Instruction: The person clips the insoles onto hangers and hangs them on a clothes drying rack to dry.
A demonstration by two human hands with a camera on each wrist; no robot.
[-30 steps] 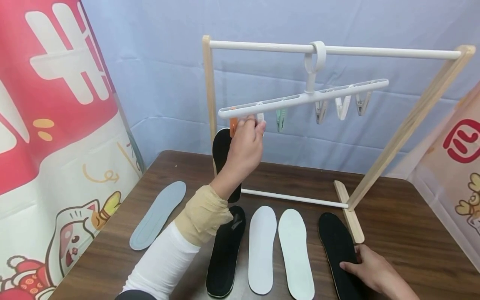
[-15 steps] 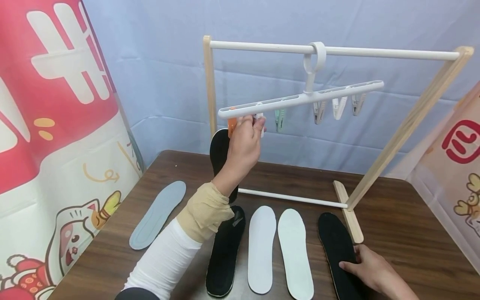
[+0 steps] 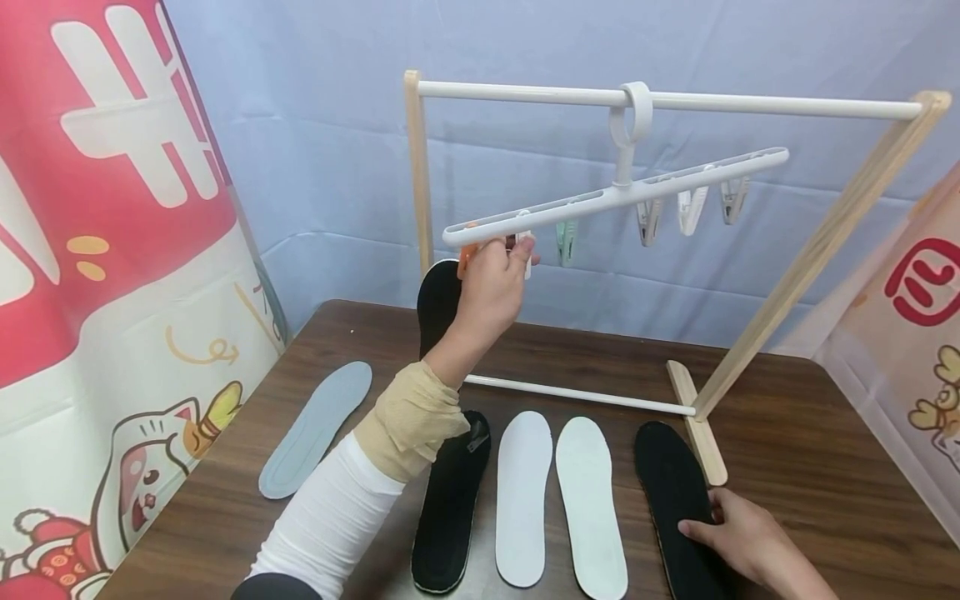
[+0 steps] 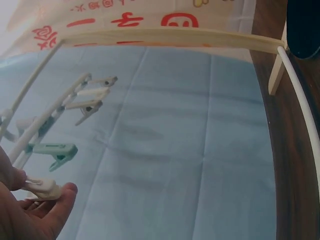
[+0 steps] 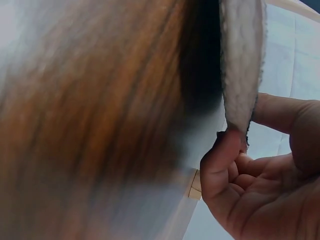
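My left hand (image 3: 491,287) is raised to the left end of the white clip hanger (image 3: 577,208). Its thumb and fingers pinch a white clothespin (image 4: 42,188), seen close up in the left wrist view. Just left of that hand, an orange clothespin (image 3: 467,260) holds a hanging black insole (image 3: 437,302), partly hidden behind the forearm. At the lower right, my right hand (image 3: 753,533) grips another black insole (image 3: 670,492) by its side edge. The right wrist view shows this insole's pale underside (image 5: 242,55) between thumb and fingers.
A wooden rack (image 3: 817,258) with a white top rod (image 3: 517,92) bears the hanger. Green (image 3: 566,242), grey and white clothespins hang further right. On the table (image 3: 810,442) lie a black insole (image 3: 450,517), two white insoles (image 3: 523,500) and a grey-blue insole (image 3: 318,429).
The hanger has swung slightly, its right end up and to the right, its left end a little down and right. Both hands keep their grips; the right-hand insole has barely shifted.
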